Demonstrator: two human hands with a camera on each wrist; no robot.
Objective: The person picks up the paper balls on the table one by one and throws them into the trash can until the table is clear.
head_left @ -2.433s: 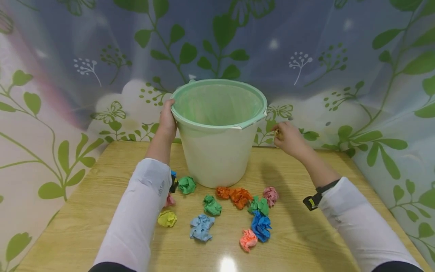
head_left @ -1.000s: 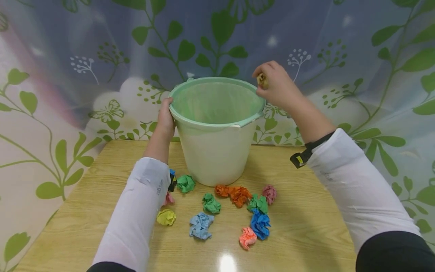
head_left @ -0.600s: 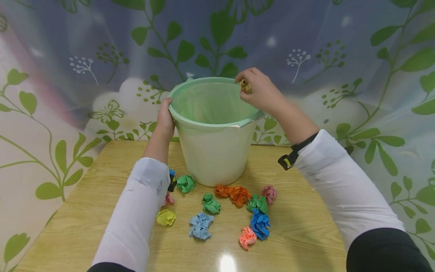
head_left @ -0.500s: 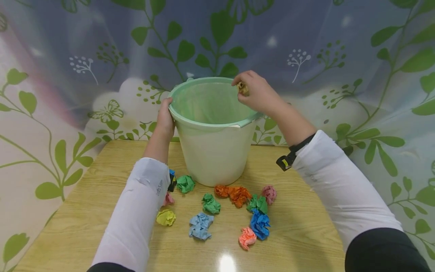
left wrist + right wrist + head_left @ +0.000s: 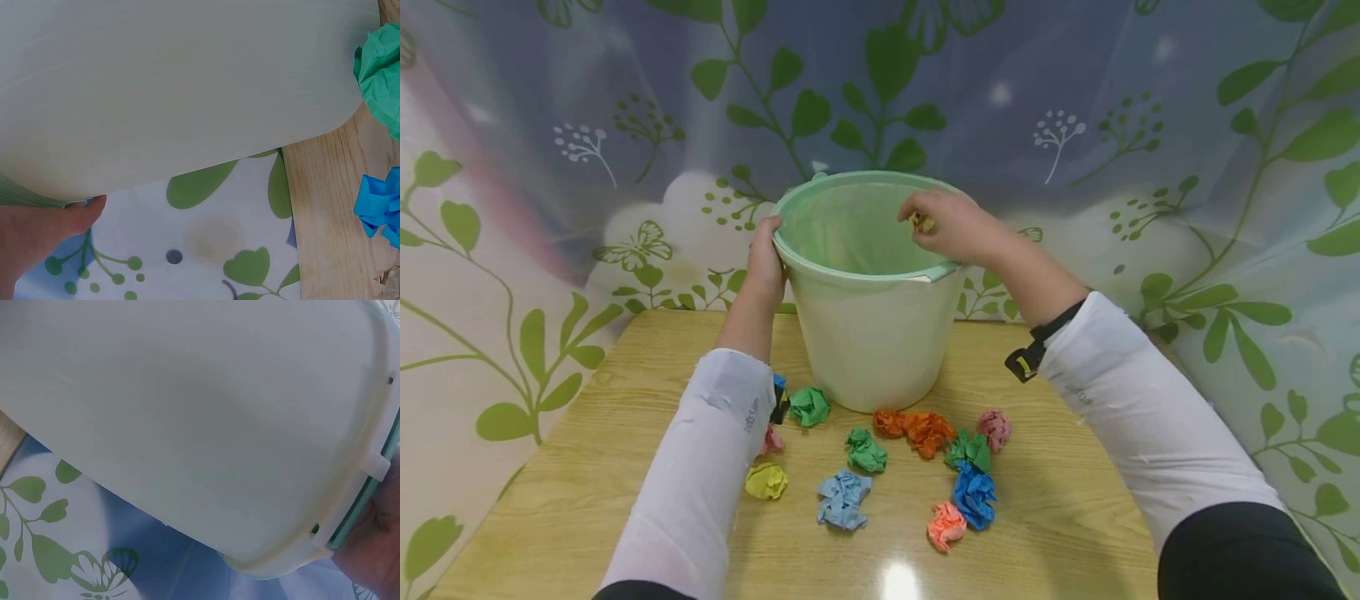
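Observation:
A white bucket (image 5: 876,342) with a pale green rim and inside stands upright at the back of the table. My left hand (image 5: 766,258) holds its rim at the left side, also seen in the left wrist view, where the hand (image 5: 44,234) meets the rim edge. At the right part of the mouth, my right hand (image 5: 951,225) pinches a yellowish crumpled paper ball (image 5: 921,223) between thumb and fingers, just inside the rim. The right wrist view shows the bucket's outer wall (image 5: 187,425) and part of the right hand (image 5: 375,544); the ball is hidden there.
In front of the bucket on the wooden table (image 5: 647,400) lie several crumpled paper balls: green (image 5: 867,450), orange (image 5: 929,433), light blue (image 5: 844,500), blue (image 5: 974,496), coral (image 5: 947,525), yellow (image 5: 767,481) and pink (image 5: 995,428). A leaf-patterned curtain (image 5: 1075,67) hangs behind.
My right hand has risen from right of the bucket, moved left over the rim, then lowered into the mouth with the paper ball. The left hand stays on the rim.

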